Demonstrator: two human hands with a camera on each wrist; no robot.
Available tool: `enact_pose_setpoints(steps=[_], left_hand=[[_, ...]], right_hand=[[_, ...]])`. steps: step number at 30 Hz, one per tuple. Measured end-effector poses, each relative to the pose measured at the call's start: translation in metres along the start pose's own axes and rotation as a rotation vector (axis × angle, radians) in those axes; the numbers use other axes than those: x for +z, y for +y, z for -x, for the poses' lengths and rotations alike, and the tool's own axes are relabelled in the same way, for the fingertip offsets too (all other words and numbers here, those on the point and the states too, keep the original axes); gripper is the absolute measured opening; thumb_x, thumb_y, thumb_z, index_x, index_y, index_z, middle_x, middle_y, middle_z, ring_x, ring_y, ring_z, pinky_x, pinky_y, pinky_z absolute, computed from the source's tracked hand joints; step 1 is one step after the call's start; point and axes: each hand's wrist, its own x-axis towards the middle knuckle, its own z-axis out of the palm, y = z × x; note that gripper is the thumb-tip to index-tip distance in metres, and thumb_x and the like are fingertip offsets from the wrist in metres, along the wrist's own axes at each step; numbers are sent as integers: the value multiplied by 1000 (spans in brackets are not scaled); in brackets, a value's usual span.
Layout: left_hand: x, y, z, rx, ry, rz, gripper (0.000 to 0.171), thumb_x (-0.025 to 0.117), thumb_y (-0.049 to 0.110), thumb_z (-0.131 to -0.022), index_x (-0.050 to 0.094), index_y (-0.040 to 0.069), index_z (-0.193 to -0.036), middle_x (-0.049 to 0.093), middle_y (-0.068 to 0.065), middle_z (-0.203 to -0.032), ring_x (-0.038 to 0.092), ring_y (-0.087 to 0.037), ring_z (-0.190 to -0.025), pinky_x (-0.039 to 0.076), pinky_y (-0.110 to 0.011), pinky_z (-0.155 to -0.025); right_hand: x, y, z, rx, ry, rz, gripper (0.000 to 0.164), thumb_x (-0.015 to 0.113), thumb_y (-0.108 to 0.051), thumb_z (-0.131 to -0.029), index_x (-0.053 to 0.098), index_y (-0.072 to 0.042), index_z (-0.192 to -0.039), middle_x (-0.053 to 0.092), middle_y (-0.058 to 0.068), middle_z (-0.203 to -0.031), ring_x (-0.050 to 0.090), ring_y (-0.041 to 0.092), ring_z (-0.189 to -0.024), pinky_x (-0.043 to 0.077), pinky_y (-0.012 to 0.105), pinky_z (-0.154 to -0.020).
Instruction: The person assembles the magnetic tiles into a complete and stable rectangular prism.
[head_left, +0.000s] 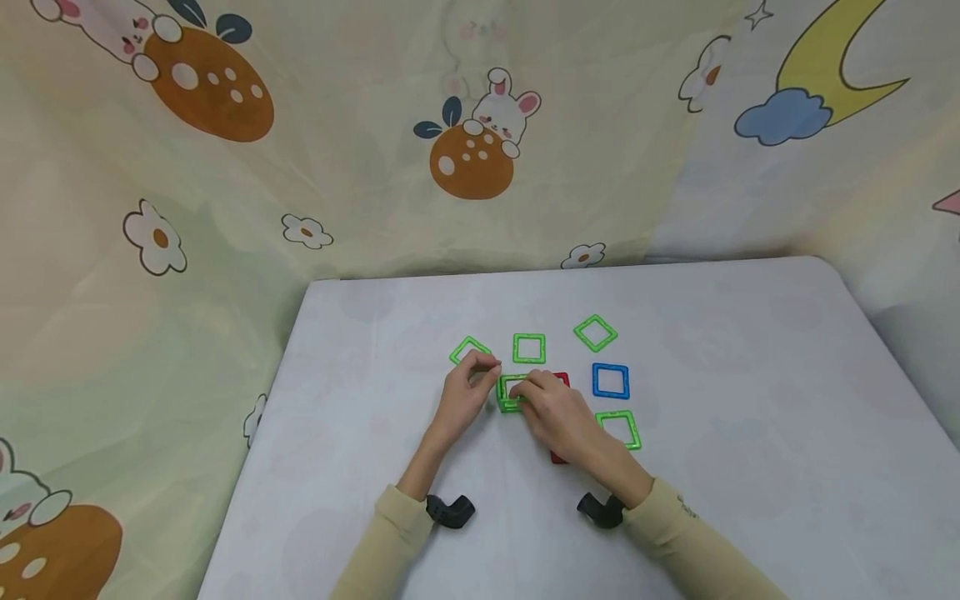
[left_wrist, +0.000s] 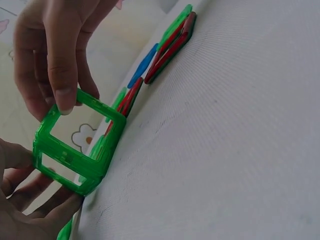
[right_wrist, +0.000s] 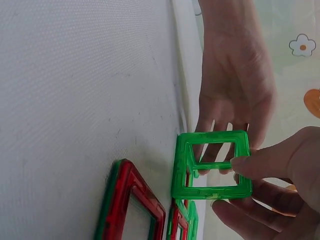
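Note:
Several green square magnetic tiles form a small box-like frame (head_left: 513,407) standing on the table. My right hand (head_left: 557,414) pinches the rim of a green magnetic tile (right_wrist: 212,192) on the box, with its thumb (right_wrist: 255,165) on the rim. On the opposite side, my left hand (head_left: 463,398) has its fingers fairly straight against the box's left wall. Its fingertips are seen through the tile's window in the right wrist view. From the left wrist, both hands flank the box, the right hand (left_wrist: 60,55) coming from above in the picture.
Loose green square tiles (head_left: 529,362) lie beyond and right of the box, beside a blue square tile (head_left: 611,396). Red tiles (head_left: 559,457) are partly hidden beneath the right arm. Black curved pieces (head_left: 453,514) show at both wrists. A patterned cloth (head_left: 375,167) hangs behind the table.

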Motion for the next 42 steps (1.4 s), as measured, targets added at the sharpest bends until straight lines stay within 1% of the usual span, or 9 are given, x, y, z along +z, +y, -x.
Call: enact_pose_setpoints(steps=[4, 8, 12, 19, 20, 26, 34, 37, 42], left_hand=[[0, 0, 1, -12, 4, -5, 21, 60, 6, -103, 60, -8, -119, 62, -22, -124, 59, -34, -127, 45, -52, -112], [0, 0, 2, -19, 10, -8, 21, 60, 6, -103, 60, -8, -118, 63, -17, -121, 60, -34, -127, 45, -51, -113], [0, -1, 1, -18, 10, -11, 22, 60, 5, -102, 60, -9, -119, 62, -19, -122, 59, -34, -128, 45, -51, -113], [0, -33, -10, -28, 1, -8, 22, 62, 10, -102, 62, -4, -119, 63, -15, -124, 59, -30, -128, 46, -49, -112], [0, -34, -10, -24, -4, -1, 23, 63, 12, -103, 63, -3, -120, 63, -14, -124, 59, -28, -128, 46, -48, -112], [-2, -34, -11, 8, -17, -2, 23, 64, 17, -103, 64, 1, -119, 64, -10, -123, 60, -24, -126, 46, -48, -112], [-4, -33, -12, 14, -22, -21, 19, 63, 20, -103, 65, 6, -116, 65, -5, -119, 61, -22, -126, 47, -47, -112], [-4, -33, -11, 13, -22, -25, 20, 63, 20, -103, 65, 5, -116, 66, -4, -119, 61, -22, -125, 47, -46, -112], [-3, -32, -10, 15, -24, -23, 23, 63, 20, -103, 64, 3, -118, 66, -4, -118, 61, -21, -124, 48, -46, -111]], right_hand=[[1, 0, 3, 53, -31, -13, 29, 85, -3, -82, 74, -6, -109, 70, 5, -105, 68, 21, -100, 61, 36, -83], [-1, 3, 7, 107, -47, -27, 45, 87, -6, -81, 69, -3, -121, 70, 7, -108, 66, 21, -98, 61, 36, -82], [-6, 9, 13, 164, -51, -49, 54, 88, -7, -80, 64, -3, -129, 70, 9, -112, 64, 21, -99, 61, 37, -82], [-15, 19, 27, 229, -85, -46, 47, 88, -12, -81, 68, -5, -123, 69, 9, -116, 65, 23, -105, 61, 39, -85], [-17, 20, 29, 232, -93, -46, 46, 89, -13, -81, 68, -4, -121, 69, 9, -115, 65, 23, -105, 61, 39, -85], [-28, 23, 41, 219, -149, -40, 44, 88, -9, -80, 70, -2, -119, 68, 9, -113, 63, 24, -104, 61, 39, -84], [-35, 25, 51, 250, -294, -25, 48, 88, -10, -79, 70, -1, -123, 66, 12, -117, 61, 25, -106, 62, 38, -82], [-35, 27, 54, 204, -288, -3, 44, 88, -10, -80, 71, 0, -119, 66, 11, -113, 61, 24, -104, 61, 38, -83], [-31, 30, 57, 115, -238, 33, 32, 84, -4, -83, 74, 0, -112, 67, 9, -108, 62, 23, -102, 61, 37, -83]])
